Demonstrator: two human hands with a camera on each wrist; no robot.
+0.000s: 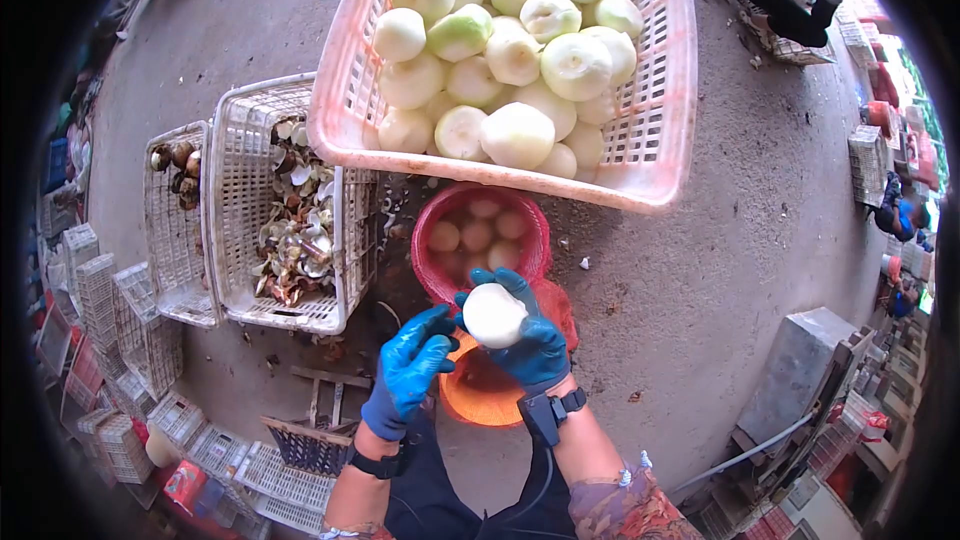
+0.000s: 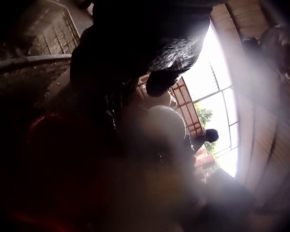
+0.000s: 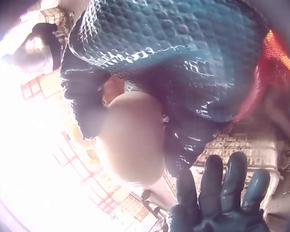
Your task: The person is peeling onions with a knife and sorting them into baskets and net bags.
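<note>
My right hand [image 1: 537,348], in a wet blue glove, grips a peeled white onion [image 1: 493,316] above the orange mesh container [image 1: 470,402]. In the right wrist view the gloved fingers [image 3: 87,104] curl round that onion. Just left of it is my left hand [image 1: 407,372], also gloved; the right wrist view shows its fingers straight and spread, holding nothing. Beyond my hands stands a red bucket [image 1: 424,258] with several peeled onions in cloudy liquid. Dark blur covers much of the left wrist view, where the onion's pale side [image 2: 166,121] shows.
A large pinkish crate [image 1: 675,130] heaped with peeled onions stands ahead. To the left are a white crate [image 1: 232,190] of peelings and another crate [image 1: 165,270] with a few brown onions. Stacked baskets [image 1: 150,310] line the far left. People and a grey metal box [image 1: 795,365] are at right.
</note>
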